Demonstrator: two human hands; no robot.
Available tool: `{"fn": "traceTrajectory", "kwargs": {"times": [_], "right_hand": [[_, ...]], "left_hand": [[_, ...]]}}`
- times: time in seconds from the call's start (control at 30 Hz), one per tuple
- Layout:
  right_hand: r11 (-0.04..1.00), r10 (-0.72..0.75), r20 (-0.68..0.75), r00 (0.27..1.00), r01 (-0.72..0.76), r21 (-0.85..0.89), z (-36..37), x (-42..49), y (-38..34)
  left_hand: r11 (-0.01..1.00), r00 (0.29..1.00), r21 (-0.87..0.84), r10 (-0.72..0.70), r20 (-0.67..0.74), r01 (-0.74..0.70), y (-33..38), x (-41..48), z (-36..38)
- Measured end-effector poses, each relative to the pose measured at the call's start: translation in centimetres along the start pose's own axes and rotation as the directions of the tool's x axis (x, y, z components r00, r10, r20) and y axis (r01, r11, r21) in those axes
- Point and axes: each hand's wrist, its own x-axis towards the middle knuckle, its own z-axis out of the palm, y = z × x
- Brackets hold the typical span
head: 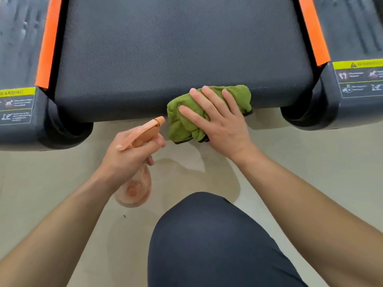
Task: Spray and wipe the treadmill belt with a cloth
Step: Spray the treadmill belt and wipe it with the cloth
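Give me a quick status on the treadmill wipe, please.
Left hand grips spray bottle. Right hand presses green cloth on belt edge. No obstruction seen.

hidden and cut-off parts at the near end of the treadmill belt

the treadmill belt [182, 48] ran out past the top edge, and the left orange strip [48, 42] and right orange strip [313, 32] were cut there too. the left warning label [16, 106] was clipped by the left edge and the right warning label [360, 79] by the right edge; their small print was too blurred to read. the right hand [219, 123] lay flat over the green cloth [238, 96], covering its middle, and the belt's near edge under the cloth was hidden. the left hand [126, 160] wrapped the spray bottle [136, 189], hiding its neck. the knee [217, 241] was cut by the bottom edge.
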Motion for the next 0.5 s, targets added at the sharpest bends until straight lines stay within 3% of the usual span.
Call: {"fn": "traceTrajectory", "kwargs": {"times": [0.07, 0.17, 0.27, 0.33, 0.43, 0.5], "right_hand": [[0.973, 0.228, 0.006, 0.974, -0.227, -0.030, -1.0, -1.7, 1.1], [0.871, 0.489, 0.034, 0.871, -0.490, 0.034, -2.9, -3.0, 2.7], [0.814, 0.569, 0.035, 0.821, -0.569, 0.117, -3.3, -2.6, 3.2], [0.719, 0.680, -0.006, 0.733, -0.666, 0.198, -3.8, -2.1, 3.1], [0.635, 0.773, -0.207, 0.600, -0.724, 0.272, -5.0, -0.8, 5.0], [0.646, 0.761, -0.321, 0.564, -0.706, 0.291, -5.1, -0.1, 7.0]], "left_hand": [[1.000, 1.000, 0.006, -0.005, 0.008, 0.005, 0.2, 0.3, 0.2], [1.000, 1.000, 0.023, -0.011, -0.010, 0.011, 0.4, 1.0, 0.6], [0.999, 0.998, -0.003, -0.041, -0.047, 0.041, 0.4, 1.6, 1.0], [0.999, 0.998, -0.019, -0.040, -0.048, 0.039, 0.5, 1.9, 1.2], [1.000, 1.000, -0.019, 0.000, -0.031, -0.001, 1.0, 2.0, 1.3], [1.000, 0.999, -0.021, 0.012, -0.037, -0.012, 1.4, 2.2, 1.4]]}}
